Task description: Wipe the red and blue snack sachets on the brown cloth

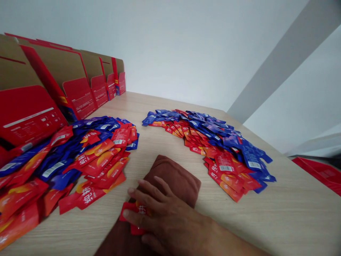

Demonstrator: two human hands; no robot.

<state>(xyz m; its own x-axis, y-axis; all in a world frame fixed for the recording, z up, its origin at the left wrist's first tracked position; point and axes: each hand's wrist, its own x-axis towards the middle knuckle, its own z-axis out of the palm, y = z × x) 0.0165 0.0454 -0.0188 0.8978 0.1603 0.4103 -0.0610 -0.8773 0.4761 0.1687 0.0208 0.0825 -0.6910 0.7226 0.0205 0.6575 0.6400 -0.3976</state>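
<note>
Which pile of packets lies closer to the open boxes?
The left pile: its far edge reaches the row of open red boxes. The right pile lies apart from them on the bare table.

Right hand (160, 217) flat, fingers spread

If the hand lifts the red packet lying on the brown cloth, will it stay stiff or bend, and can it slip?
The red packet under the right hand looks thin and flat, so probably light and somewhat bendy. Its surface seems glossy, like the piled packets, so it may slip between the fingers. The brown cloth under it is soft, which might make pinching its edge easier.
</note>
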